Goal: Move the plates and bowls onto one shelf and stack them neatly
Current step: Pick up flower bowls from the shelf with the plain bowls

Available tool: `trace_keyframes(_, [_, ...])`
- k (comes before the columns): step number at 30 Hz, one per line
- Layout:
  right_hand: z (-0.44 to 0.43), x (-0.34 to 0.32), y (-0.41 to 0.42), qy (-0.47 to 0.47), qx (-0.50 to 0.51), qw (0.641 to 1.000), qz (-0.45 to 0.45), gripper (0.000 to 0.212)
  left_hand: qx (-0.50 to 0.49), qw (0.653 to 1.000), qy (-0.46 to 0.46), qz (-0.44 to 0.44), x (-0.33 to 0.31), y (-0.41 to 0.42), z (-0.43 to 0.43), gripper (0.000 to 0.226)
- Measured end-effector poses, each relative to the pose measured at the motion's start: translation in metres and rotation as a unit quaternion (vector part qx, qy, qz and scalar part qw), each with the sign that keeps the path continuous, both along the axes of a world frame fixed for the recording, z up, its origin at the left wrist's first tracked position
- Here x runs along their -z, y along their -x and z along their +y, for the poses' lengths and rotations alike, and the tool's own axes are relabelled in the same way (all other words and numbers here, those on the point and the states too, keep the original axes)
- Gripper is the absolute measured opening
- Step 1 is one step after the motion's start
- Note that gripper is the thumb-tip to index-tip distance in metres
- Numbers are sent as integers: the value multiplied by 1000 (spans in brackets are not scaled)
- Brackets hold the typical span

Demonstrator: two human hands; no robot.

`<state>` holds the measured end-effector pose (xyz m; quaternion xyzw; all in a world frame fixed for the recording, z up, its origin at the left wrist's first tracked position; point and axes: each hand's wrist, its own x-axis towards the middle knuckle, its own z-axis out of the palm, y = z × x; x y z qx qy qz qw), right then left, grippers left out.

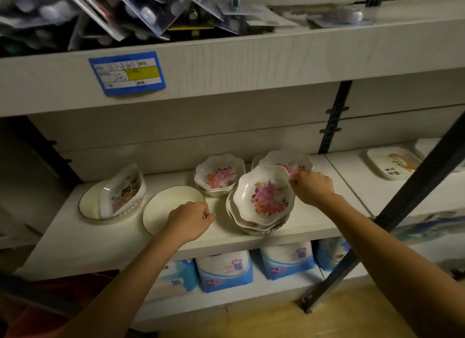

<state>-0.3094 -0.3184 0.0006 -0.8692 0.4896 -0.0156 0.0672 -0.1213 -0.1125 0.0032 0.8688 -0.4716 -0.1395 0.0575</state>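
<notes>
Shelf (75,237), slanting post (412,202) (right), packs (224,272) below

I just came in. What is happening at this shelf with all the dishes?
A person is sorting dishes on the middle shelf. The right hand pinches the rim of a floral bowl, which sits tilted on top of a stack of similar bowls. The left hand, fingers curled, is at the edge of a plain plate; whether it grips the plate is unclear. A second bowl pile stands behind.
</notes>
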Motion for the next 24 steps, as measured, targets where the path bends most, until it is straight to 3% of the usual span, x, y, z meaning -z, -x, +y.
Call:
trace_keyframes(8, [2,-24,75,-75,115,986,-91,33,-32,999,-17,28,23,3,-42,57])
trace_keyframes(11, [9,-27,98,-80,144,983,-86,33,-43,998,-35,36,33,5,-59,63])
trace_keyframes(17, [23,-22,127,-81,162,982,-59,37,-36,997,-74,12,46,9,-76,57])
trace_keyframes(24, [30,-13,137,-81,162,982,-54,37,-45,994,-93,32,44,4,-87,34])
